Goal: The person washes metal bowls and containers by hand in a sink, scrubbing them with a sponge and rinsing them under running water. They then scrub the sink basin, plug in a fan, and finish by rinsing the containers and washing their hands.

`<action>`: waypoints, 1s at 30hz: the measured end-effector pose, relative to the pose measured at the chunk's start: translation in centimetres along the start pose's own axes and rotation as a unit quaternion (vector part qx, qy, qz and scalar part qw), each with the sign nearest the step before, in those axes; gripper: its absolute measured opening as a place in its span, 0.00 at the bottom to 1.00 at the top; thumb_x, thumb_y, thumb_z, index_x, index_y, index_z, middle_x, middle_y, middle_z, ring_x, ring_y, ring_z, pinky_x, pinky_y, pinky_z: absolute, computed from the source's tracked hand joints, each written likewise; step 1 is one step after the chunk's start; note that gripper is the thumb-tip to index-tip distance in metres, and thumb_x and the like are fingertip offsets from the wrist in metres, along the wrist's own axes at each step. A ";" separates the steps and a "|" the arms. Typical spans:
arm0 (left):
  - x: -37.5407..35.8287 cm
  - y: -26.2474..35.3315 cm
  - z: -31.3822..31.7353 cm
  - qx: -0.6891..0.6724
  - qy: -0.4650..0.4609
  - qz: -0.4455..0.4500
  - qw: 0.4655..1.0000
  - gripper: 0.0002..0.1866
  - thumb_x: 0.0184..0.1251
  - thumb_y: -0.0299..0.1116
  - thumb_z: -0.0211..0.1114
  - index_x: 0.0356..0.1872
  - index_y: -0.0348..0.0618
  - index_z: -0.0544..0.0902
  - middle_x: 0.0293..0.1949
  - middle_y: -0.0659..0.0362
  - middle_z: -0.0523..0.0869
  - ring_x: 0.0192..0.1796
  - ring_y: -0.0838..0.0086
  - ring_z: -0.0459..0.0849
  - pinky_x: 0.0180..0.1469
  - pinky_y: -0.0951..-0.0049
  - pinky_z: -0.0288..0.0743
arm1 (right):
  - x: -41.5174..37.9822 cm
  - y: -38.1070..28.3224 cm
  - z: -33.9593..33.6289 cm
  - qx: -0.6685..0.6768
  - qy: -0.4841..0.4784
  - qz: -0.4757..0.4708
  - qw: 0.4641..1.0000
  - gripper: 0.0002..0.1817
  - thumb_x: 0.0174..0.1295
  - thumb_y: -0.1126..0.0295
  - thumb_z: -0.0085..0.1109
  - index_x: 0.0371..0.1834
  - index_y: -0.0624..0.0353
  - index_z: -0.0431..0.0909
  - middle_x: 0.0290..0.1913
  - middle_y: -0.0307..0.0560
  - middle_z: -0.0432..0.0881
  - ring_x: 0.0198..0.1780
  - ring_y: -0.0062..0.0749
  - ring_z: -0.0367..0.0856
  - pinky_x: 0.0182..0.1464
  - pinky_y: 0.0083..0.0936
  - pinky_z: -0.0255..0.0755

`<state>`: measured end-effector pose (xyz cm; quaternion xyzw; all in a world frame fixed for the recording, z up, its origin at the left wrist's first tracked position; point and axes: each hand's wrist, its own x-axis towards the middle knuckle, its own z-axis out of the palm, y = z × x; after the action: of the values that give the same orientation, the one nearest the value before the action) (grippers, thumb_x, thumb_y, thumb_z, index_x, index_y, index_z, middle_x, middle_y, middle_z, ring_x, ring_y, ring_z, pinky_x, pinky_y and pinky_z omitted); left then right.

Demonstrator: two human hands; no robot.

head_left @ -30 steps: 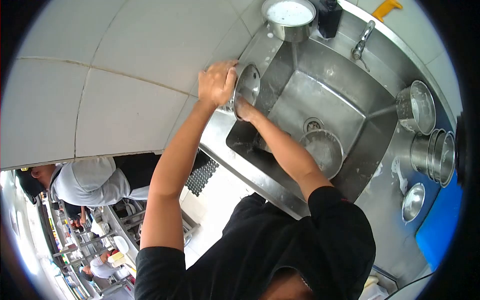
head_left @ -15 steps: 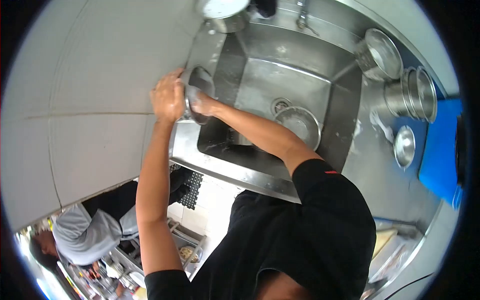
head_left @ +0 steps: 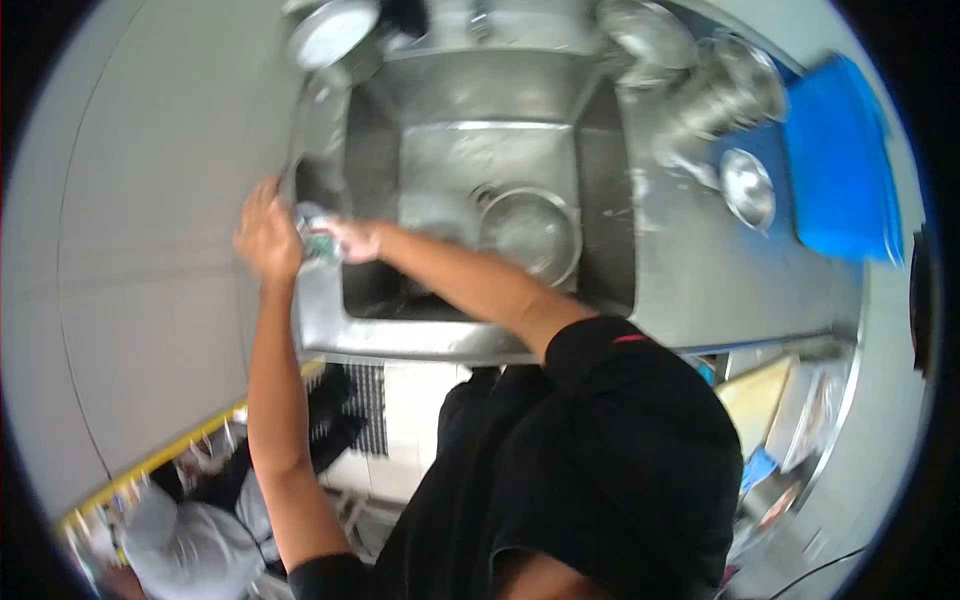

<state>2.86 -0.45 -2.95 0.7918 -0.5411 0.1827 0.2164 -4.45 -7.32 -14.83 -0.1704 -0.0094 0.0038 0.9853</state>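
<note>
- right now, held at the left rim of the sink [head_left: 470,345]: a small steel bowl [head_left: 312,232], blurred by motion, caught between both hands above the sink's left edge.
- tipped on its side, mouth apparently turned toward the right hand; exact tilt and long axis too smeared to call.
- left hand [head_left: 264,236] wrapped around the bowl's outer side, fingers curled and clenched on it.
- right hand [head_left: 355,238] pressed against the bowl from the basin side, with something greenish at the fingers, perhaps a scrubbing pad; too blurred to say whether closed on it.
- metal throughout: brushed stainless basin with square walls, dull grey sheen, wet streaks on the counter to the right.
- lying in the basin near the drain, a round steel bowl [head_left: 532,232], mouth up, thin rim, shallow curve.
- up on the right counter, a cluster of stacked steel pots [head_left: 722,95] lying tilted, and just below them a small shiny bowl [head_left: 748,186], mouth up.
- at the top left corner of the sink, a round steel pan [head_left: 331,32] with pale contents.
- beside the pots, a flat blue board [head_left: 840,160], smooth and matte.
- left of the sink, pale wall tiles [head_left: 150,200] with thin joints.
- below, a dark perforated floor mat [head_left: 370,400] on light flooring; another person in a grey top [head_left: 185,545] bent low at bottom left.
- black short sleeves on both arms.
</note>
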 end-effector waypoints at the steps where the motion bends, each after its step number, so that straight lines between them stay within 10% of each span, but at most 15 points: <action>1: -0.1 0.3 -0.2 0.011 -0.010 -0.007 1.000 0.20 0.69 0.40 0.40 0.55 0.50 0.74 0.56 0.58 0.76 0.60 0.63 0.70 0.55 0.55 0.63 | -2.4 -1.8 3.1 0.077 -0.034 -0.040 0.996 0.14 0.61 0.55 0.54 0.42 0.50 0.78 0.38 0.35 0.82 0.40 0.25 0.80 0.46 0.26 0.73; 6: -0.7 8.1 0.8 0.160 -0.027 0.062 0.985 0.23 0.64 0.35 0.46 0.61 0.50 0.67 0.61 0.60 0.69 0.66 0.68 0.63 0.56 0.45 0.59 | -8.3 -5.9 7.6 -0.056 0.111 -0.238 0.963 0.14 0.57 0.66 0.60 0.46 0.54 0.74 0.39 0.38 0.77 0.41 0.24 0.77 0.43 0.19 0.74; 12: -0.9 14.3 4.2 -0.145 0.015 0.151 0.978 0.25 0.54 0.25 0.52 0.58 0.41 0.70 0.56 0.51 0.73 0.62 0.60 0.68 0.61 0.55 0.59 | -17.4 -10.8 2.5 -0.182 0.260 -0.358 0.878 0.14 0.56 0.70 0.57 0.45 0.60 0.73 0.40 0.43 0.79 0.39 0.30 0.79 0.43 0.28 0.75; 15: -2.6 13.7 8.1 -0.212 -0.082 0.002 0.974 0.19 0.60 0.27 0.50 0.53 0.38 0.73 0.53 0.47 0.75 0.58 0.55 0.71 0.61 0.60 0.63 | -25.4 -13.3 2.7 -0.389 0.426 -0.354 0.736 0.11 0.58 0.67 0.55 0.41 0.60 0.76 0.33 0.42 0.79 0.34 0.29 0.77 0.38 0.28 0.74; 16: -4.0 11.2 11.4 -0.168 -0.158 -0.018 0.973 0.16 0.61 0.30 0.51 0.50 0.39 0.76 0.52 0.43 0.76 0.56 0.52 0.73 0.59 0.61 0.65 | -28.7 -15.4 3.0 -0.615 0.472 -0.265 0.573 0.11 0.59 0.65 0.54 0.38 0.60 0.78 0.28 0.43 0.79 0.29 0.30 0.77 0.31 0.29 0.72; 17: -3.7 11.5 11.4 -0.083 -0.389 -0.138 0.907 0.17 0.59 0.33 0.54 0.49 0.41 0.77 0.50 0.43 0.77 0.54 0.50 0.75 0.57 0.60 0.68 | -31.0 -16.0 5.7 -0.635 0.442 -0.343 0.532 0.12 0.60 0.62 0.51 0.35 0.59 0.79 0.24 0.46 0.78 0.24 0.31 0.77 0.28 0.32 0.71; 19: -7.9 7.9 17.1 -0.063 -0.423 -0.121 0.896 0.19 0.57 0.37 0.57 0.49 0.41 0.77 0.49 0.43 0.78 0.53 0.51 0.76 0.57 0.60 0.69 | -35.5 -18.6 7.1 -0.771 0.416 -0.358 0.323 0.14 0.57 0.62 0.52 0.41 0.59 0.79 0.27 0.47 0.79 0.27 0.35 0.77 0.31 0.33 0.72; 23: -10.6 8.6 18.0 -0.025 -0.532 -0.095 0.841 0.27 0.54 0.46 0.62 0.53 0.40 0.73 0.52 0.44 0.75 0.57 0.52 0.73 0.58 0.59 0.67 | -43.3 -22.2 5.7 -0.782 0.501 -0.226 0.294 0.22 0.52 0.56 0.57 0.44 0.61 0.77 0.37 0.53 0.80 0.42 0.44 0.79 0.44 0.35 0.72; 25: -12.3 9.1 20.2 0.041 -0.576 -0.049 0.815 0.35 0.48 0.50 0.68 0.56 0.43 0.69 0.57 0.47 0.70 0.61 0.52 0.68 0.59 0.58 0.66 | -45.8 -22.4 2.8 -0.815 0.576 0.062 0.004 0.27 0.50 0.53 0.60 0.46 0.66 0.74 0.41 0.58 0.79 0.45 0.48 0.78 0.46 0.37 0.72; 30: -12.7 11.0 19.5 0.050 -0.641 0.148 0.751 0.58 0.29 0.54 0.78 0.67 0.48 0.56 0.64 0.45 0.61 0.66 0.48 0.57 0.60 0.50 0.64 | -45.2 -20.7 0.2 -0.752 0.655 0.016 0.064 0.26 0.50 0.56 0.61 0.43 0.68 0.74 0.43 0.60 0.78 0.46 0.53 0.76 0.48 0.41 0.70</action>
<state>-10.77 -4.65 -24.37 0.6425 -0.6536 -0.3111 -0.2515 -49.57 -27.23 -8.44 -0.7548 0.6451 -0.1027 -0.0593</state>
